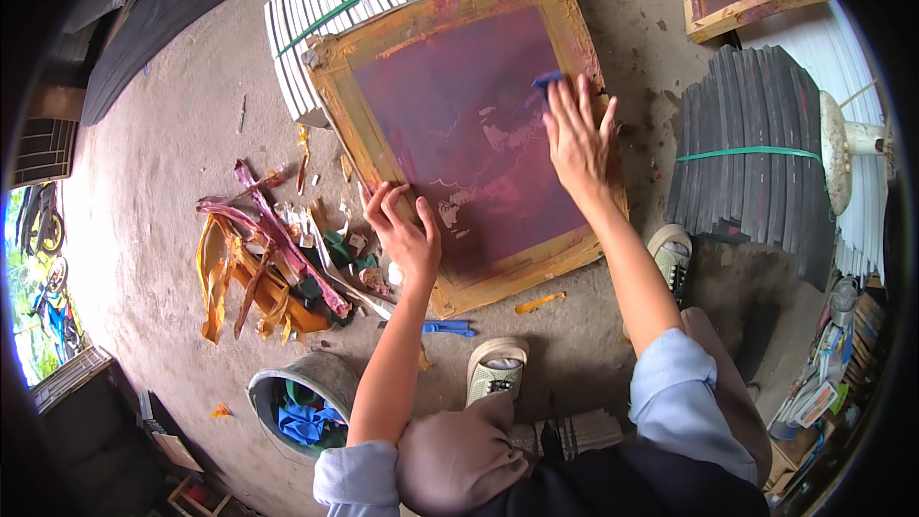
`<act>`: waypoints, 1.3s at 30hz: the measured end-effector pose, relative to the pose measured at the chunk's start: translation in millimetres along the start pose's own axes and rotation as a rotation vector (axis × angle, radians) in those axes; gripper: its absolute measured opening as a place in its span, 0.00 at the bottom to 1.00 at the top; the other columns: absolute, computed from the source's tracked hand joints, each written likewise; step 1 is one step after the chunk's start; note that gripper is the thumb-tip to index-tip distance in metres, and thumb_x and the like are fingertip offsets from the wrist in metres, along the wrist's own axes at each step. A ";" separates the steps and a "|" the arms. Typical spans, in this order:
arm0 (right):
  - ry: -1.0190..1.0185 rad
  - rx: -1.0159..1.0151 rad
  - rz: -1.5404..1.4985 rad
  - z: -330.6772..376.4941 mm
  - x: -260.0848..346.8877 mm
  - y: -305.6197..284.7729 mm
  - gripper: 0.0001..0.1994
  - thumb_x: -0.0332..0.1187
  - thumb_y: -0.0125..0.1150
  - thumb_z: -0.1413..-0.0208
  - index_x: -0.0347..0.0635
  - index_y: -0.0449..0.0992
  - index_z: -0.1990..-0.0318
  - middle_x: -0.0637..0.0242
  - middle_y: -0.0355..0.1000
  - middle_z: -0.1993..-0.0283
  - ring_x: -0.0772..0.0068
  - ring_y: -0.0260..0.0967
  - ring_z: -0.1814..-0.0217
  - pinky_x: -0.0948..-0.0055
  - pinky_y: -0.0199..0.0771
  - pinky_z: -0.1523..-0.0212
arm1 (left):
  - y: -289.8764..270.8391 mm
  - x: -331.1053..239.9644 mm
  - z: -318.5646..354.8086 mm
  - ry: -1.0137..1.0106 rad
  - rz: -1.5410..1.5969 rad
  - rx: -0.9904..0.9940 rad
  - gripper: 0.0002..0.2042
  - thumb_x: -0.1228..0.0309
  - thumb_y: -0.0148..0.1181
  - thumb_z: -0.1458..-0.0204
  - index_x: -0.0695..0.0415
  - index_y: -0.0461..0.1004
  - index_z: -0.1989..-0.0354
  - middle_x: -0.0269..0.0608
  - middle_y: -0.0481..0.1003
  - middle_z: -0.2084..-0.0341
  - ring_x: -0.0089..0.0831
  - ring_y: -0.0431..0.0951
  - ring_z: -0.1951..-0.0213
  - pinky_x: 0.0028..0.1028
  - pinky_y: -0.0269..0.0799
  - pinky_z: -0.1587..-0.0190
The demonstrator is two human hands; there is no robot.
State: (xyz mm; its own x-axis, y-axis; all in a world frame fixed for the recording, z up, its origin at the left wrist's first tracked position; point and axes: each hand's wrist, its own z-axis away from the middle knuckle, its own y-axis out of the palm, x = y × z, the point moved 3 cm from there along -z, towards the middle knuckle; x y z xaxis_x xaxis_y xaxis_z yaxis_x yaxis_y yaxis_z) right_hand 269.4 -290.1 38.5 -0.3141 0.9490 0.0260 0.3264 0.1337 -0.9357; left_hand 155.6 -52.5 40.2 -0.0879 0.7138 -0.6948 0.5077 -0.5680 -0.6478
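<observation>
A printing screen (373,139) lies tilted in front of me, its purple mesh bordered by brown-yellow tape. Pale worn patches show in the mesh. My left hand (410,241) is closed over the screen's left edge with bent fingers. Under the fingertips of my right hand (579,139), a small piece of blue cloth (546,80) presses against the mesh near the upper right side. Those fingers are stretched, and the cloth looks slightly blurred. The screen's far end rests on a strapped stack of white-edged sheets (302,33).
Peeled tape scraps (251,273) lie left of the screen. A grey bucket (337,375) with blue and green cloths stands nearer. A blue plastic-looking piece (448,327) is beside my shoe (497,364). At right are a strapped dark stack (742,187) and another screen (704,27).
</observation>
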 end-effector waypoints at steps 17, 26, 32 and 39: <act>0.121 -0.085 -0.242 -16.8 8.8 -32.2 0.26 0.38 0.44 0.33 0.37 0.54 0.31 0.60 0.49 0.26 0.59 0.44 0.24 0.53 0.43 0.26 | -4.8 7.2 -4.2 0.029 -0.044 -0.021 0.14 0.70 0.58 0.47 0.56 0.68 0.53 0.49 0.60 0.47 0.61 0.55 0.36 0.52 0.58 0.37; -0.287 0.110 -0.528 55.4 113.5 4.9 0.29 0.35 0.58 0.44 0.36 0.62 0.35 0.54 0.54 0.28 0.56 0.46 0.25 0.55 0.46 0.27 | -2.9 9.2 -2.0 0.016 -0.036 -0.018 0.13 0.70 0.57 0.47 0.57 0.68 0.53 0.50 0.60 0.47 0.60 0.55 0.36 0.51 0.56 0.36; 0.009 -0.041 -0.314 -6.8 30.9 -1.7 0.25 0.33 0.52 0.39 0.39 0.61 0.34 0.58 0.55 0.29 0.60 0.47 0.25 0.54 0.44 0.27 | -5.4 6.6 -2.2 0.018 -0.033 -0.007 0.13 0.70 0.58 0.47 0.56 0.69 0.53 0.50 0.60 0.47 0.60 0.55 0.36 0.52 0.56 0.36; -0.261 0.061 -0.138 12.3 11.1 3.3 0.30 0.38 0.52 0.39 0.49 0.54 0.30 0.67 0.45 0.25 0.74 0.36 0.22 0.53 0.32 0.25 | -2.9 5.9 -3.3 0.045 -0.047 -0.012 0.13 0.67 0.55 0.44 0.56 0.68 0.52 0.50 0.61 0.48 0.55 0.60 0.39 0.48 0.62 0.41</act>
State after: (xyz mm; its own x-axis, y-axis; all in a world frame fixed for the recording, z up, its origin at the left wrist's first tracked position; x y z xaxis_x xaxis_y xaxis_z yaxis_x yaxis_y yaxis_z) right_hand 256.0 -282.7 31.4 -0.5727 0.8167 0.0702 0.2132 0.2311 -0.9493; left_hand 156.4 -45.3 39.0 -0.0733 0.7578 -0.6484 0.5143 -0.5283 -0.6756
